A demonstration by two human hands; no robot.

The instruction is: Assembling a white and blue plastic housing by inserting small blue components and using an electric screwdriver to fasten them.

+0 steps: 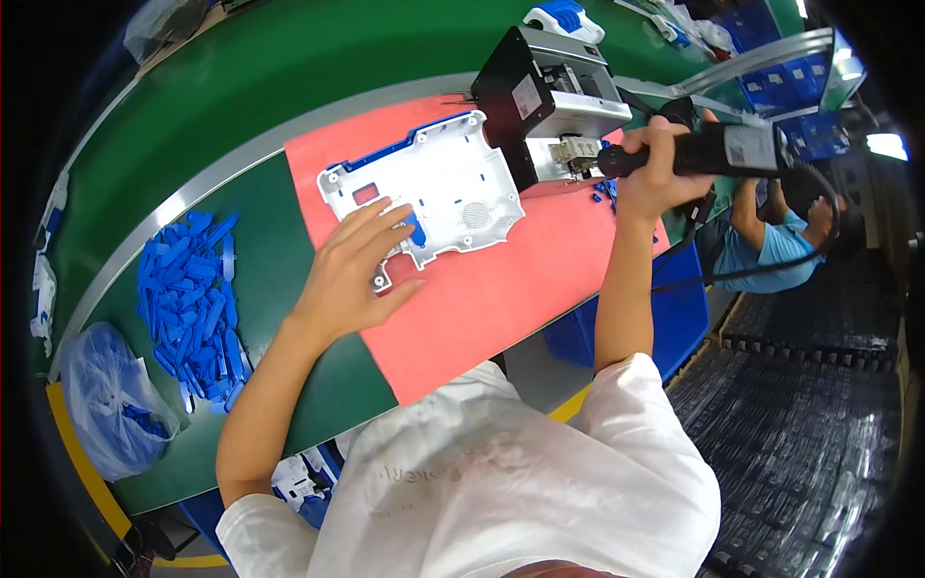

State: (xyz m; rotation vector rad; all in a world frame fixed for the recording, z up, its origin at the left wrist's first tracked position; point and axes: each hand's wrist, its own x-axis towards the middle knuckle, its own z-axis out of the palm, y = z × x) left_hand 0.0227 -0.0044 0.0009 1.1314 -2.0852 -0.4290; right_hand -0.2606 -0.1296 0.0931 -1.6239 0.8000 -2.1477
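Note:
A white plastic housing shell [451, 188] with a blue edge lies open side up on a pink mat. My left hand [355, 265] rests on its near left part, fingers stretched out and thumb apart. Beside those fingertips a blue plastic piece [416, 229] sits in the shell, partly covered by them. My right hand [657, 171] is wrapped round a black electric screwdriver [723, 152], held sideways with its front end toward the left. That end is at the metal outlet of a black and silver screw feeder [554, 106]; whether a screw is on the bit cannot be seen.
A heap of blue plastic pieces [193, 299] lies on the green table at left, beside a clear plastic bag [114, 400]. The screwdriver's cable [836, 207] loops at right. A person in a light blue shirt [766, 255] works farther right. Blue bins [631, 313] stand below the table edge.

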